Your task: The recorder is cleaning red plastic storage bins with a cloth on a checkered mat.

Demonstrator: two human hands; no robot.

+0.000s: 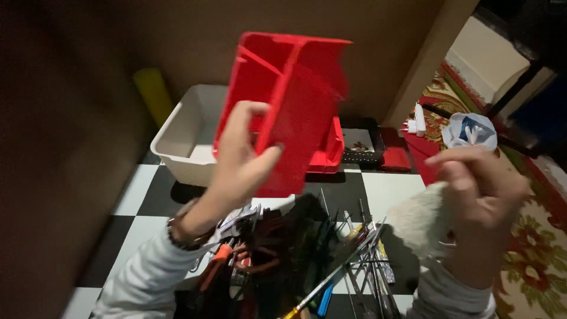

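Two hands raised above the checkered floor (387,189): left hand (239,156) grasps the red tray (295,88), tilted; right hand (481,192) clenches a pale cloth (416,221). Recommend steady tray, firm wiping into compartment corners.

1. The red tray (295,112) in the left hand (239,162) looks like hard plastic, smooth, slight sheen.
2. The rag (419,221) in the right hand (481,195) is fuzzy off-white cloth, matt and nubbly.
3. White tub (183,133): smooth matt plastic.
4. The tool pile (331,260) is mostly shiny metal shafts with plastic handles.
5. The checkered floor (384,189) looks glossy, like tile.
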